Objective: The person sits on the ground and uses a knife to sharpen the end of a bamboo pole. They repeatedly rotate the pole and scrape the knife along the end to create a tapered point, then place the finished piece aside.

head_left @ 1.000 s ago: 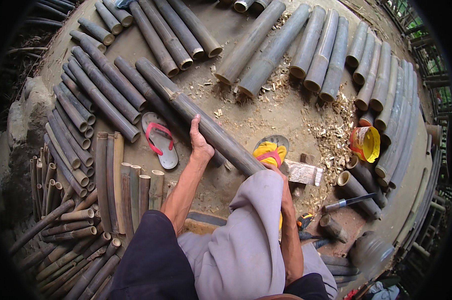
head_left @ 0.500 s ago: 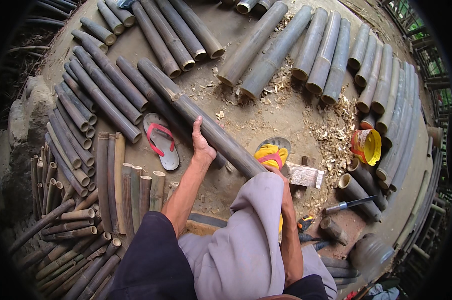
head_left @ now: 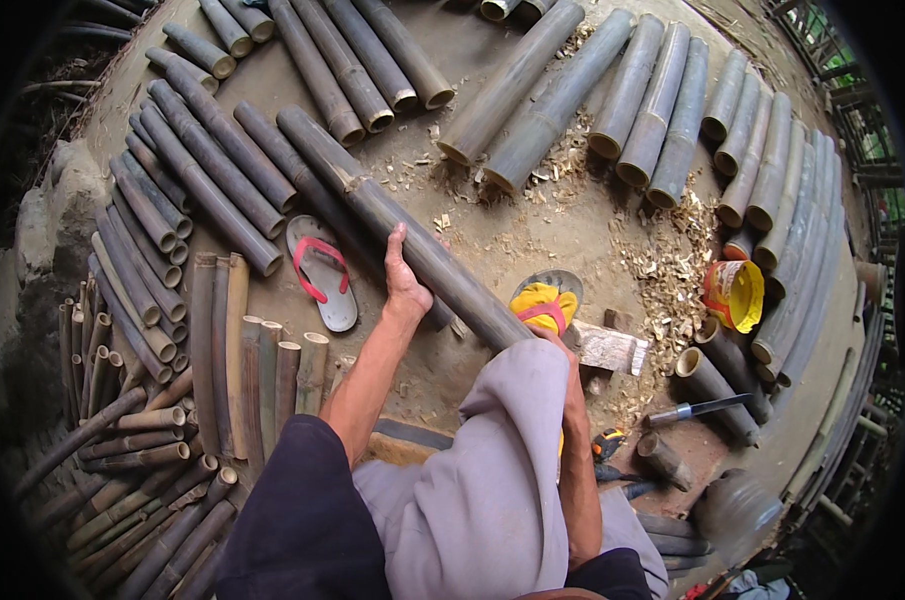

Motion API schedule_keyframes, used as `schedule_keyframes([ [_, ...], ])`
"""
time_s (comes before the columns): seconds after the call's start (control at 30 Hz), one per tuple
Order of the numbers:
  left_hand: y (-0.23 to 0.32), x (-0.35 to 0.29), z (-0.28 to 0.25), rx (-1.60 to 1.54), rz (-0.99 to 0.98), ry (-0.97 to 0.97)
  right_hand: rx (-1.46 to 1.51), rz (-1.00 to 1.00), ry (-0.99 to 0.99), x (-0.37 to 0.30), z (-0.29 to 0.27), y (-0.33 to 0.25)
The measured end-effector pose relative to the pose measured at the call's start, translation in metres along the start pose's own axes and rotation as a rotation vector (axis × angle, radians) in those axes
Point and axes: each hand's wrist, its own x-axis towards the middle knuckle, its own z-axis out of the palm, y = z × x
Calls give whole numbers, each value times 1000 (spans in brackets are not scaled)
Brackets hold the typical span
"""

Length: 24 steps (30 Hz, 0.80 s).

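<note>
A long dark bamboo tube (head_left: 442, 262) slants from the far left toward my covered knee. My left hand (head_left: 408, 285) is wrapped round its side from below, thumb up along it. At the tube's near end, my right hand (head_left: 556, 348) is closed against it, its fingers partly hidden by the grey cloth (head_left: 502, 450) over my leg. Another dark bamboo tube (head_left: 317, 210) lies beneath the held one. My right foot, in a yellow sock (head_left: 544, 302) and a sandal with a pink strap, rests just beyond the right hand.
An empty sandal (head_left: 334, 305) lies left of the tube. Bamboo tubes (head_left: 662, 110) lie in rows all around. Wood shavings (head_left: 662, 275), a yellow-red tub (head_left: 734, 295), a knife (head_left: 697, 409), a wooden block (head_left: 612, 348) and a tape measure (head_left: 608, 444) are to the right.
Both hands keep their places on the tube. A pale patch at the tube's joint shows less now, so the tube seems slightly turned. The whole view has shifted a little.
</note>
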Motion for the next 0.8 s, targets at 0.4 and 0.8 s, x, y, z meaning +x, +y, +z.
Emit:
schedule_keyframes([
  [0.4,-10,-23,-48,756,497,601,-21,23,-54,1,-3,-14],
  [0.8,2,-20,-97,339,29,189,-574,-201,-319,70,60,-24],
])
